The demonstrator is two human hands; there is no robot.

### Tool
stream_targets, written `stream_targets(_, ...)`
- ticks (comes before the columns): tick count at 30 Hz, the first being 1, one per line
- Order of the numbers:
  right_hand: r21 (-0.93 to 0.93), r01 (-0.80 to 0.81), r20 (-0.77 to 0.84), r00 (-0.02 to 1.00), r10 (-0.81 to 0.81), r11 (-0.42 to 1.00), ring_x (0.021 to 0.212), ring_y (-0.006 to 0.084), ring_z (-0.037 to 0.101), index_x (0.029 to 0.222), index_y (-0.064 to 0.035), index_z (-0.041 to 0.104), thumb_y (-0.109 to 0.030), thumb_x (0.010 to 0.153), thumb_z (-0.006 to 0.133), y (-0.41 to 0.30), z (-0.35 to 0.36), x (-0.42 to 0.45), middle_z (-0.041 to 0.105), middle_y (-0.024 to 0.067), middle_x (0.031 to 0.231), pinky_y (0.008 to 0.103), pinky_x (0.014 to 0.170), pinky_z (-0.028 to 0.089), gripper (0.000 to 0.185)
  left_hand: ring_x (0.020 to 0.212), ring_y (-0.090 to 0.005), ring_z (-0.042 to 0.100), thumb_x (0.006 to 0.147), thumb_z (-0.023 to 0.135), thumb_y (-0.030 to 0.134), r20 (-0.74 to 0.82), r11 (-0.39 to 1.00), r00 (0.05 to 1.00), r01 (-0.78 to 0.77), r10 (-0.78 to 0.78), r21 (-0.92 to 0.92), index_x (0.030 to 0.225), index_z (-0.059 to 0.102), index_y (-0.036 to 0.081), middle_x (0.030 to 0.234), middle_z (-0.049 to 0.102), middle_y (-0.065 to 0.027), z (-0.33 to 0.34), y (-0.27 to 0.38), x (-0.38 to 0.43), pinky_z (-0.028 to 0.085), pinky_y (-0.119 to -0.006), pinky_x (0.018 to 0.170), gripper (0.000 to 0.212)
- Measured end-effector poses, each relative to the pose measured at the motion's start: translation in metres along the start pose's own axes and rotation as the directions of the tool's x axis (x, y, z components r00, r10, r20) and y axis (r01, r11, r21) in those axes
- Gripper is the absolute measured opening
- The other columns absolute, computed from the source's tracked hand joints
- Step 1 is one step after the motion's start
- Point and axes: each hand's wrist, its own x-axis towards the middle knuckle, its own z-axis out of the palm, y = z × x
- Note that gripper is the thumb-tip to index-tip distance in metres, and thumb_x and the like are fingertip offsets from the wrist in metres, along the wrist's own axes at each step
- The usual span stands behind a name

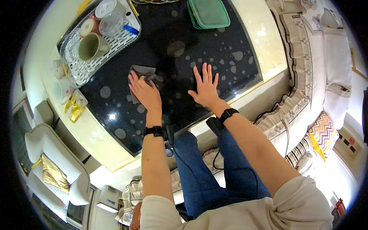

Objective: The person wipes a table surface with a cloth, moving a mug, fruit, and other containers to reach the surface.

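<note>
A dark grey cloth [143,71] lies crumpled on the glossy black tabletop [172,109], left of its middle. My left hand [144,91] rests on the cloth, its fingers pressed over the near part and partly hiding it; the thumb side touches a fold. To the right, my right hand [206,86] is spread on the black surface with nothing in it. Pale round spots show on the tabletop around both hands. Dark bands circle both wrists.
A slotted tray [118,46] at the far left holds a green mug [91,47] and other cups. A green lidded container [211,13] stands at the back. Yellow packaging [75,107] and a clear cup [62,89] sit on the table's pale left border. A sofa [296,106] stands right.
</note>
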Motion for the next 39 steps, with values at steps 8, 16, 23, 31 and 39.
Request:
stream_targets(8,0.397,0.018,0.088,0.994,-0.058,0.918,0.145,0.0442,0.019,0.149,-0.0096,0.036,-0.032,0.084,0.072,0.039,-0.030,0.010,0.024,0.0253,0.156,0.0597,0.114,0.020,0.078,0.143,-0.0427,0.027,0.088,0.064,0.009,0.001,0.986,0.987,-0.163,0.163,-0.020,0.120,0.048,-0.003,0.153,0.030,-0.0256,0.062,0.078,0.059,0.023,-0.057,0.115,0.037)
stream_targets(16,0.946,-0.291,0.247,0.932,0.266,0.141,0.098,0.0188,0.060,0.147,-0.0054,0.034,-0.031,0.097,0.062,0.120,-0.101,0.116,0.059,0.0128,0.116,0.0336,0.080,0.054,0.062,0.143,-0.0434,0.027,0.087,0.062,0.005,-0.007,0.984,0.984,-0.178,0.178,-0.003,0.129,0.042,-0.006,0.152,0.033,-0.0239,0.102,0.131,0.190,0.022,-0.056,0.116,0.048)
stream_targets(23,0.955,-0.288,0.271,0.943,0.195,0.065,0.115,0.0249,0.057,0.152,-0.0085,0.029,-0.038,0.096,0.062,0.148,-0.143,0.174,0.053,0.0134,0.130,0.0419,0.092,0.054,0.071,0.144,-0.0409,0.025,0.080,0.068,0.003,0.271,0.980,0.945,-0.158,0.186,-0.124,0.123,0.051,-0.006,0.154,0.032,-0.0190,0.073,0.161,0.073,0.023,-0.055,0.117,0.047)
stream_targets(31,0.947,-0.282,0.266,0.957,0.115,0.156,0.103,0.0216,0.063,0.147,-0.0073,0.039,-0.017,0.091,0.069,0.140,-0.143,0.200,0.056,0.0122,0.126,0.0351,0.074,0.063,0.065,0.144,-0.0465,0.021,0.074,0.067,-0.003,0.336,0.997,0.941,-0.025,0.049,-0.076,0.115,0.043,0.001,0.154,0.027,-0.0265,0.050,0.137,-0.051,0.019,-0.062,0.116,0.047)
stream_targets(39,0.936,-0.269,0.246,0.961,0.126,0.227,0.103,0.0203,0.063,0.150,-0.0111,0.032,-0.016,0.095,0.065,0.135,-0.141,0.195,0.052,0.0109,0.129,0.0368,0.077,0.062,0.065,0.146,-0.0447,0.019,0.073,0.072,0.001,0.328,0.999,0.945,0.025,-0.009,-0.043,0.108,0.049,0.000,0.153,0.031,-0.0257,0.053,0.143,-0.050,0.017,-0.060,0.117,0.043)
